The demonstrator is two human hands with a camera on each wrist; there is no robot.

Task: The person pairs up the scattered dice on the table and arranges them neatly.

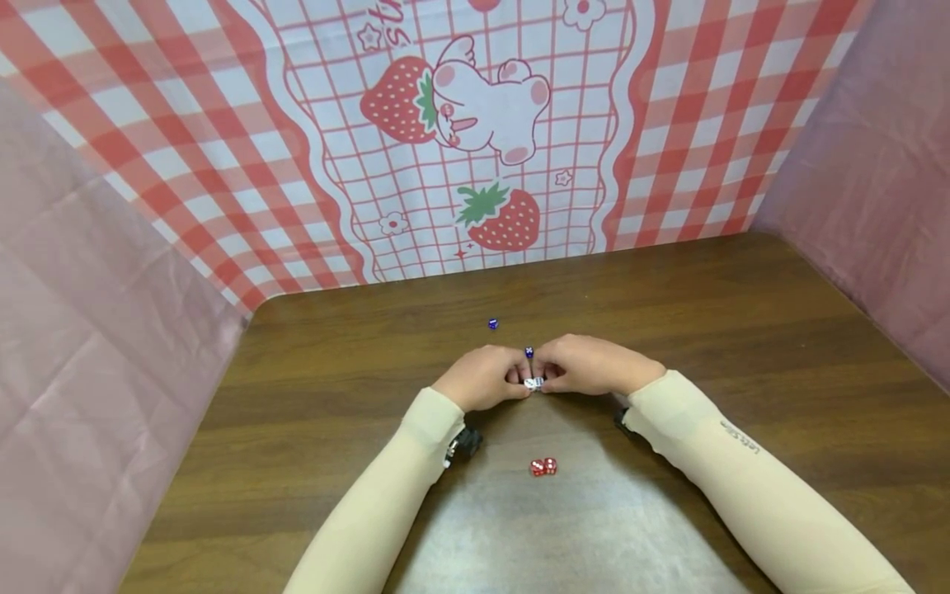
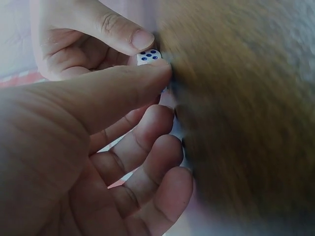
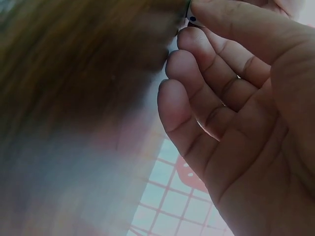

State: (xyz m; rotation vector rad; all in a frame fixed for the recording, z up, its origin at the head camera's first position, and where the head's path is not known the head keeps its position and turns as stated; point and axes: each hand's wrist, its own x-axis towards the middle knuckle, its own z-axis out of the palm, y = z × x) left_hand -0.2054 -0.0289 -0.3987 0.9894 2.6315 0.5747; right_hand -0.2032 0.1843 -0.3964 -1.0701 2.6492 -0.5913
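Watching from my station, both hands in close at mid-table. Left hand (image 1: 482,377): thumb and forefinger brought together on the left white die (image 1: 529,384), the gap between them no wider than the die; other fingers loosely curled, tips by the tabletop (image 1: 356,355). Right hand (image 1: 594,363) mirrors it, thumb and forefinger pinching the right white die (image 1: 538,383). In my right wrist view the thumb covers most of that die, so I cannot tell exactly how the forefinger sits.

The two white dice are side by side between the thumb tips, low over the wood; I cannot tell whether they touch it. Left wrist view gives me a face with five dark blue pips.

Just beyond the gap between the hands, a blue die (image 1: 529,352). Farther off and to the left, a second blue die (image 1: 493,324), well apart from the fingers. Nearer than the hands, a left red die (image 1: 538,468) and a right red die (image 1: 550,466) lie side by side, white pips up.

Cream sleeves (image 1: 382,487) on both arms. Far side: strawberry-print cloth (image 1: 475,206); pink cloth (image 1: 96,355) at left and right.
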